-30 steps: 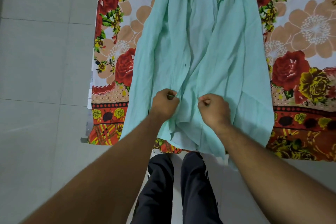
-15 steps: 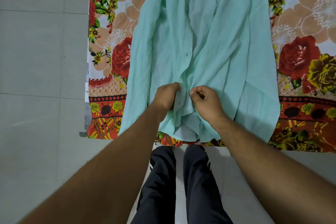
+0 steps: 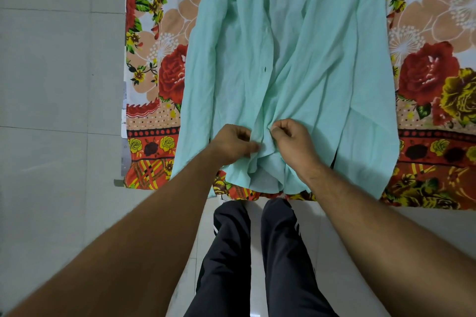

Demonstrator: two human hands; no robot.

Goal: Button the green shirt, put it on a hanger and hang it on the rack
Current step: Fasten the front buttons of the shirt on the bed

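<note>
The pale green shirt [image 3: 296, 64] lies front-up on a floral bedsheet [image 3: 159, 64], its hem toward me and its collar out of view at the top. My left hand [image 3: 231, 143] pinches the left front edge near the hem. My right hand [image 3: 293, 143] pinches the right front edge just beside it. The two edges meet between my fingers. A small dark button [image 3: 264, 68] shows higher up on the placket. No hanger or rack is in view.
The bed's near edge [image 3: 425, 203] runs just behind my hands. A metal corner of the frame [image 3: 119, 182] sticks out at the left. Grey tiled floor [image 3: 56, 85] lies to the left, and my dark trousers [image 3: 257, 260] are below.
My hands have come together from about a hand's width apart, drawing the two front edges of the shirt against each other. The view has shifted up the shirt slightly.
</note>
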